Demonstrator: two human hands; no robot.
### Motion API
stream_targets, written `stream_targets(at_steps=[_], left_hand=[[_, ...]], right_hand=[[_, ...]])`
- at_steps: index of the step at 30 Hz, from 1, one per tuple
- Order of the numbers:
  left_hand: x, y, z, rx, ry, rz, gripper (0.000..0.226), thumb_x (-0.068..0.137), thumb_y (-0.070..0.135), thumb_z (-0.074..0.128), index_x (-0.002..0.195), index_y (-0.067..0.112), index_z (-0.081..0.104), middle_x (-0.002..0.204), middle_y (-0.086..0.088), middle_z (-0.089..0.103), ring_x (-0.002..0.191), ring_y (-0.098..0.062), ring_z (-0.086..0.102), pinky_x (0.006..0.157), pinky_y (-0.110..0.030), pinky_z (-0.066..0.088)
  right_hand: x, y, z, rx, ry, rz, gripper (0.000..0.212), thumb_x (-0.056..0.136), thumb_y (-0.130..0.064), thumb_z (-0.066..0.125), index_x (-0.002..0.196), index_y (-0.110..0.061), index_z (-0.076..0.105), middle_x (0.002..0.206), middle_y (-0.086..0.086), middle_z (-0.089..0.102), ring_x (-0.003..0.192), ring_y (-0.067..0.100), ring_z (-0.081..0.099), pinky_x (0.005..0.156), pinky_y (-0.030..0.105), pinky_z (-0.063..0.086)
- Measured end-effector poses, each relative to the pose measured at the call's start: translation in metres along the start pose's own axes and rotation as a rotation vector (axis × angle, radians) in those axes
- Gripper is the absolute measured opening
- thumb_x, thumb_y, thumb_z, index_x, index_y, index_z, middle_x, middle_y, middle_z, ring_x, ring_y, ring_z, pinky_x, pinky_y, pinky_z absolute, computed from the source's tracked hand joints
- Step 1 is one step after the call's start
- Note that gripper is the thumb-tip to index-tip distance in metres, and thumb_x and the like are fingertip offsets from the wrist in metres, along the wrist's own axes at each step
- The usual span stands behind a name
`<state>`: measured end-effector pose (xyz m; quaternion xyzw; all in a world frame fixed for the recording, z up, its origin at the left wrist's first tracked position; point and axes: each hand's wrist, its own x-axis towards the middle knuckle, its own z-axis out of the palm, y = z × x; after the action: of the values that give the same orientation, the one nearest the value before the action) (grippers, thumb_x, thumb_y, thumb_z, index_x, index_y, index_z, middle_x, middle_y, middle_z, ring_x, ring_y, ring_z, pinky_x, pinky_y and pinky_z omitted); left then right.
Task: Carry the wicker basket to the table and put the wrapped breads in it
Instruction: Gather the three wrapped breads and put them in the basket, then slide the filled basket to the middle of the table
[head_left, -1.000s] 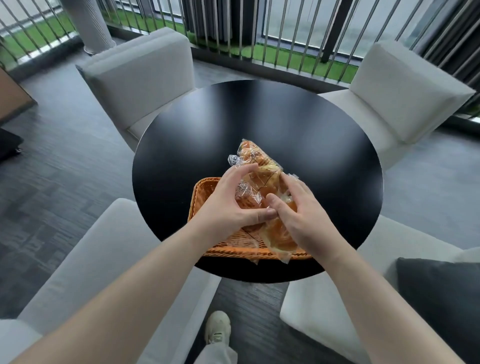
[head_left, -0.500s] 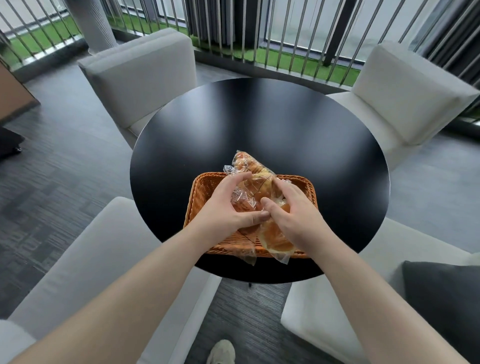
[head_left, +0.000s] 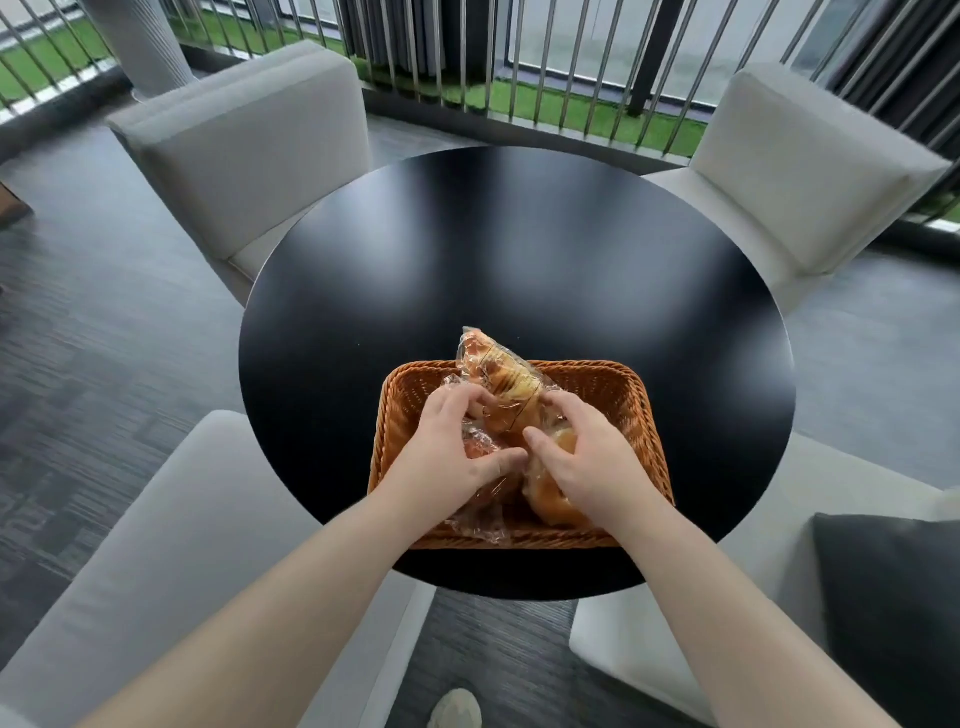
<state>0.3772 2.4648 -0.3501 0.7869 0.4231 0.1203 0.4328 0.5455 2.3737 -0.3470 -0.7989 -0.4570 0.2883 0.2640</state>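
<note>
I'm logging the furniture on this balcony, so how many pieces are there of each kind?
Round black table: 1
Pale upholstered chairs: 4 (far left, far right, near left, near right)
Total: 5

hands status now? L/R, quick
Left hand: closed on the wrapped breads, over the basket.
Right hand: closed on the same breads, inside the basket.
</note>
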Motion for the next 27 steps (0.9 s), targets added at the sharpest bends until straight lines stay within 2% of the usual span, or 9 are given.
stream_targets(at_steps=[4, 6, 10, 12, 14, 16, 20, 24, 27], left_hand=[[0.001, -0.003, -0.003, 0.188, -0.006, -0.051, 0.044, 0.093, 0.064, 0.054, 0.128, 0.039, 0.046, 0.140, 0.005, 0.041, 0.123, -0.014, 0.051, 0.094, -0.023, 0.044], [-0.002, 0.001, -0.012, 0.305, 0.040, -0.031, 0.043, 0.096, 0.065, 0.046, 0.129, 0.037, 0.050, 0.141, 0.004, 0.040, 0.123, -0.016, 0.052, 0.092, -0.028, 0.049], [-0.010, 0.002, -0.046, 0.313, 0.409, 0.155, 0.041, 0.100, 0.053, 0.051, 0.121, 0.020, 0.061, 0.123, 0.002, 0.052, 0.106, -0.015, 0.057, 0.089, -0.028, 0.049], [-0.013, -0.008, -0.059, 0.323, 0.531, 0.062, 0.038, 0.100, 0.045, 0.056, 0.121, 0.014, 0.057, 0.120, -0.006, 0.051, 0.106, -0.022, 0.054, 0.089, -0.032, 0.047], [-0.016, -0.022, -0.062, 0.317, 0.463, -0.180, 0.047, 0.099, 0.048, 0.056, 0.128, 0.011, 0.051, 0.122, -0.012, 0.050, 0.101, -0.023, 0.052, 0.081, -0.033, 0.047], [-0.018, -0.036, -0.052, 0.379, 0.318, -0.333, 0.049, 0.100, 0.054, 0.050, 0.128, 0.013, 0.051, 0.114, -0.008, 0.055, 0.089, -0.016, 0.055, 0.069, -0.028, 0.048], [-0.013, -0.046, -0.030, 0.363, 0.235, -0.357, 0.029, 0.106, 0.044, 0.040, 0.090, 0.021, 0.048, 0.079, 0.001, 0.062, 0.060, -0.013, 0.063, 0.049, -0.030, 0.053], [-0.002, -0.043, -0.026, 0.345, 0.242, -0.335, 0.028, 0.109, 0.036, 0.034, 0.087, 0.020, 0.042, 0.067, 0.000, 0.061, 0.049, -0.015, 0.057, 0.041, -0.028, 0.038], [0.021, -0.043, -0.033, 0.375, 0.204, -0.347, 0.028, 0.110, 0.035, 0.032, 0.091, 0.017, 0.042, 0.068, -0.001, 0.061, 0.048, -0.013, 0.053, 0.041, -0.027, 0.036]], right_hand=[[-0.003, 0.006, 0.002, -0.071, 0.015, 0.002, 0.050, 0.097, -0.052, 0.057, 0.144, -0.038, 0.050, 0.137, -0.006, 0.057, 0.130, 0.020, 0.051, 0.110, 0.040, 0.046], [-0.007, 0.006, -0.004, -0.100, 0.037, -0.024, 0.047, 0.098, -0.053, 0.056, 0.142, -0.037, 0.052, 0.133, -0.007, 0.055, 0.126, 0.016, 0.051, 0.108, 0.038, 0.048], [-0.022, 0.004, -0.028, -0.276, 0.356, -0.173, 0.041, 0.098, -0.042, 0.060, 0.134, -0.022, 0.062, 0.120, -0.004, 0.058, 0.112, 0.012, 0.054, 0.095, 0.022, 0.047], [-0.028, 0.007, -0.038, -0.394, 0.465, -0.071, 0.044, 0.098, -0.041, 0.059, 0.134, -0.016, 0.059, 0.119, 0.004, 0.059, 0.107, 0.018, 0.055, 0.087, 0.025, 0.047], [-0.032, 0.015, -0.041, -0.456, 0.442, 0.128, 0.050, 0.100, -0.044, 0.055, 0.137, -0.011, 0.054, 0.121, 0.013, 0.057, 0.105, 0.026, 0.057, 0.083, 0.034, 0.051], [-0.032, 0.026, -0.038, -0.478, 0.371, 0.262, 0.047, 0.102, -0.046, 0.049, 0.131, -0.009, 0.056, 0.115, 0.013, 0.060, 0.095, 0.024, 0.059, 0.073, 0.030, 0.050], [-0.030, 0.046, -0.018, -0.528, 0.295, 0.290, 0.028, 0.107, -0.039, 0.039, 0.098, -0.018, 0.056, 0.075, -0.009, 0.056, 0.058, 0.007, 0.055, 0.048, 0.016, 0.041], [-0.019, 0.050, -0.015, -0.429, 0.323, 0.303, 0.025, 0.108, -0.036, 0.037, 0.089, -0.022, 0.045, 0.064, -0.008, 0.057, 0.050, 0.009, 0.057, 0.042, 0.018, 0.038], [0.000, 0.048, -0.020, -0.457, 0.317, 0.284, 0.025, 0.108, -0.035, 0.036, 0.090, -0.021, 0.045, 0.064, -0.007, 0.058, 0.050, 0.010, 0.059, 0.042, 0.020, 0.043]])
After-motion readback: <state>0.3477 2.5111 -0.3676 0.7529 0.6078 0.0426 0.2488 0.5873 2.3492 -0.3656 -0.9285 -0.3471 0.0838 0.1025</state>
